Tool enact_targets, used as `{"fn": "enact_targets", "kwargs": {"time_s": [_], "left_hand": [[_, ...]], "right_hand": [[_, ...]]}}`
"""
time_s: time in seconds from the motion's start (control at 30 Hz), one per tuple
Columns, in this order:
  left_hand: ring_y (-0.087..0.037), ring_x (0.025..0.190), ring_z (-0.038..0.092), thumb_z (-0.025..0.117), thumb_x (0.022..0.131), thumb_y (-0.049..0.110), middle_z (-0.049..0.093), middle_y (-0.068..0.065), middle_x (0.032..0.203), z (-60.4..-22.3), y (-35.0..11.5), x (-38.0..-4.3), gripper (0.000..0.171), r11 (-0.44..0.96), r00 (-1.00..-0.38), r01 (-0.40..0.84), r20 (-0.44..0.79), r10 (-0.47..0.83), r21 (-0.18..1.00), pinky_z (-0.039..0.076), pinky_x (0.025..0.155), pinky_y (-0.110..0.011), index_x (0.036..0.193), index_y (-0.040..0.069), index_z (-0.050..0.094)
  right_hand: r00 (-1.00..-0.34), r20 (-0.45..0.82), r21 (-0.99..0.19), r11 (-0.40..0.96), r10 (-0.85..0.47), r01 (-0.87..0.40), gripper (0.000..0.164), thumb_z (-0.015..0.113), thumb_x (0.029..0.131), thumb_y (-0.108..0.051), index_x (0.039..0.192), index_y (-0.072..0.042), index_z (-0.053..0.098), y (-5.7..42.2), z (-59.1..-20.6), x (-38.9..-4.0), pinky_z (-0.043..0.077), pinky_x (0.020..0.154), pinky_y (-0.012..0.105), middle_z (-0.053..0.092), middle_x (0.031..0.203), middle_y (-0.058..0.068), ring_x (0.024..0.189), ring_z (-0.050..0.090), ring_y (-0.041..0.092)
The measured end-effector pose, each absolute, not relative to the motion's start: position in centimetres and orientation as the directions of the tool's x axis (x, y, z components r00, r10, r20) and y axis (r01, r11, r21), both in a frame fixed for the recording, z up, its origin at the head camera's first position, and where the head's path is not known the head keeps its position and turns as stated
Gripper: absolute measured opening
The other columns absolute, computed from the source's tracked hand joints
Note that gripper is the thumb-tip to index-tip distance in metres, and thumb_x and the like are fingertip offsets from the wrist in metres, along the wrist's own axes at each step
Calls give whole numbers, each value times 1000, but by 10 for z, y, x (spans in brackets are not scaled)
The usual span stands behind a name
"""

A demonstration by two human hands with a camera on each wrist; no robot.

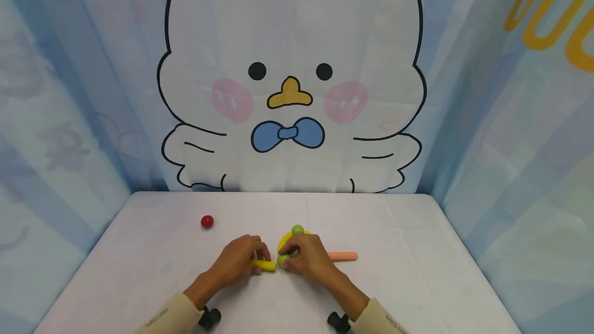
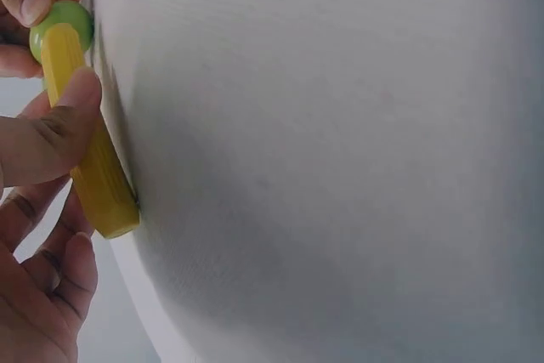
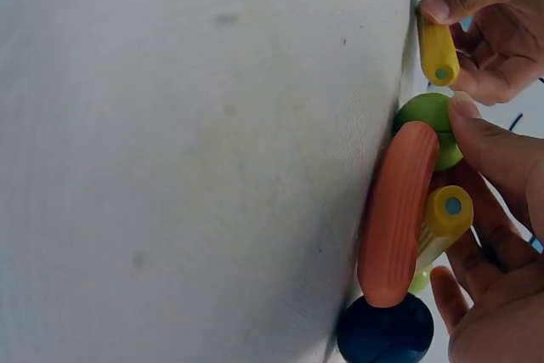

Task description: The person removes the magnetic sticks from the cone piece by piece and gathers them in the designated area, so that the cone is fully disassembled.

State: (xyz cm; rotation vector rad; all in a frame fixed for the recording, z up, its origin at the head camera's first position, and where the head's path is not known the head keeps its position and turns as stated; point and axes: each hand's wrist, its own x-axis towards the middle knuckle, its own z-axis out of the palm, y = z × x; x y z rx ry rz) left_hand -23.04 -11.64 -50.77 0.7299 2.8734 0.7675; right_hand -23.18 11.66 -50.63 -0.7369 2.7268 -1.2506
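Observation:
My left hand (image 1: 237, 261) pinches a ridged yellow rod (image 1: 265, 265) between thumb and fingers, low over the table. The rod's free end points at a green ball (image 1: 282, 260), a narrow gap between them in the right wrist view. My right hand (image 1: 312, 257) pinches that ball with thumb and fingertips. A curved yellow piece (image 1: 282, 241) runs from near this ball to a second green ball (image 1: 297, 229) behind. In the right wrist view, an orange rod (image 3: 398, 218) lies beside a yellow rod with a grey-blue tip (image 3: 446, 212), and its lower end meets a dark blue ball (image 3: 385, 331).
A red ball (image 1: 207, 221) sits alone at the back left of the white table (image 1: 408, 262). Behind the table's far edge hangs a curtain (image 1: 287, 30) with a cartoon bird on it, and more curtain hangs at both sides.

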Motion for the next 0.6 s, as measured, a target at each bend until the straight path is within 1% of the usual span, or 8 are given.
{"fn": "enact_targets", "kwargs": {"time_s": [0.2,0.43,0.6], "left_hand": [[-9,83,55,95,77,9,64,15,87,-502,-123,-225,28,778,-902,385,27,430,496,52,80,-32,93,26,79],[-9,81,53,94,77,8,63,15,85,-492,-143,-218,29,806,-932,315,2,363,501,52,79,-30,91,28,78],[-9,81,54,94,76,4,63,14,85,-485,-160,-212,32,824,-957,247,-6,290,510,53,81,-30,89,28,77]], "right_hand": [[-889,150,-716,572,-433,-400,22,91,80,-2,98,-12,83,116,-506,-231,60,87,32,76,96,-5,92,71,9],[-891,161,-722,564,-425,-400,23,92,79,-1,97,-12,83,116,-508,-231,59,84,26,76,96,-4,91,71,8],[-889,177,-727,553,-422,-408,24,93,77,0,95,-12,83,116,-509,-231,58,82,26,76,96,-3,91,72,9]]}}
